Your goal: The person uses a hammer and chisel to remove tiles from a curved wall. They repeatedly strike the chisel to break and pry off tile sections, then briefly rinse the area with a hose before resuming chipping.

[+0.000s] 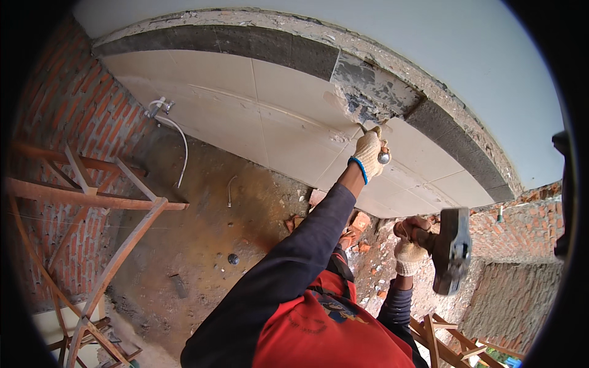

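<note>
My left hand, in a cream knit glove with a blue cuff, is closed around a metal chisel. Its rounded striking end sticks out beside my fingers, and its other end points at the broken edge of the cream wall tiles. Bare grey mortar shows there, in a gap in the dark grey tile border. Lower and to the right, my right hand, also gloved, grips the short handle of a heavy club hammer. The hammer head is held away from the chisel.
Below the wall lies a wet, dirty floor with broken bricks and tile pieces near my feet. A tap with a white hose hangs at the left. Wooden frames stand by the brick wall, and more timber is at lower right.
</note>
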Available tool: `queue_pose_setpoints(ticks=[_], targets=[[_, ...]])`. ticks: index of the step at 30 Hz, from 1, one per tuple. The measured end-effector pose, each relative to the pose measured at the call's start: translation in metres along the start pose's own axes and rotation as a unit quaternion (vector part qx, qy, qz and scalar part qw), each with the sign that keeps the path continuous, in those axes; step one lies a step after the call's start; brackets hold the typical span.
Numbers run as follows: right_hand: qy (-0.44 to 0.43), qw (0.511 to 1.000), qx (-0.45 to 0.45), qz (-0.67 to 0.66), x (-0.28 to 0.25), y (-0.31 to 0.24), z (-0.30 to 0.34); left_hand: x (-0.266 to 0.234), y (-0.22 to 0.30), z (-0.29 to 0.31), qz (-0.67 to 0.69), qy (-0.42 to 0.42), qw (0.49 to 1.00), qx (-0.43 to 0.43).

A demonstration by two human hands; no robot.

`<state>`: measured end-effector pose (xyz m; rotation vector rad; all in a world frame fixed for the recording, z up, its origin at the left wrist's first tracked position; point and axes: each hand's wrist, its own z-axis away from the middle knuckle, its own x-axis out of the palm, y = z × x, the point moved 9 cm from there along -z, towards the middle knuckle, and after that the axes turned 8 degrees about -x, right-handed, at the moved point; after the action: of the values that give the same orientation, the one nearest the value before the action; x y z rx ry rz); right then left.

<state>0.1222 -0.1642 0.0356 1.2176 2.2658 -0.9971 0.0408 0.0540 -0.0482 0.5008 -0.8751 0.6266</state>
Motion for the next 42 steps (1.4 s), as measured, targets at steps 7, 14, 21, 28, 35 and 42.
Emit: queue_pose_setpoints(ticks=[7, 14, 21, 28, 35, 42], targets=[[-0.002, 0.913, 0.287, -0.289, 0.031, 0.024, 0.099, -0.010, 0.002, 0.002, -0.124, 0.002, 0.992, 0.009], [0.003, 0.837, 0.487, -0.248, 0.025, 0.023, 0.173, -0.015, 0.006, -0.009, -0.131, 0.008, 0.989, 0.065], [0.034, 0.851, 0.463, -0.245, 0.016, 0.027, 0.182, -0.011, 0.006, -0.012, -0.106, 0.022, 0.993, 0.049], [0.015, 0.863, 0.439, -0.251, 0.023, 0.025, 0.143, -0.005, 0.011, -0.008, -0.047, -0.026, 0.998, 0.026], [0.061, 0.907, 0.358, -0.216, -0.006, 0.006, 0.056, 0.001, 0.004, -0.003, -0.051, -0.005, 0.998, 0.028], [0.071, 0.877, 0.137, -0.456, 0.020, 0.014, 0.007, -0.003, 0.006, -0.010, -0.046, 0.012, 0.998, 0.029]])
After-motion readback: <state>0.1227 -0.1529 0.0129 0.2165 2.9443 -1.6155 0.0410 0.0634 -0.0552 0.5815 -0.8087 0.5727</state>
